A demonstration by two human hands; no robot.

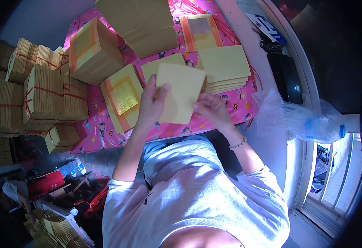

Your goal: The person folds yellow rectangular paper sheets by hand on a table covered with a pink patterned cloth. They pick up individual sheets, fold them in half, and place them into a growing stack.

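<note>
A plain yellow paper sheet or thin stack of sheets (180,93) is upright in front of my chest; its thickness cannot be told. My left hand (154,99) grips its left edge, thumb across the front. At the lower right edge, my right hand (212,108) pinches it with bent fingers. Just left of my left hand lies joss paper (125,97) with an orange border and a gold foil square. Behind the held paper, another yellow pile (164,61) is partly hidden. A fanned pile of yellow paper (224,64) sits beyond my right hand.
Tall paper stacks (96,51) rise on the pink patterned tablecloth (102,124). Bundles tied with red string (44,95) crowd the left. A plastic bag (272,111) and bottle (325,130) lie at the right by a barred window. At lower left, another person (44,184) is near more paper.
</note>
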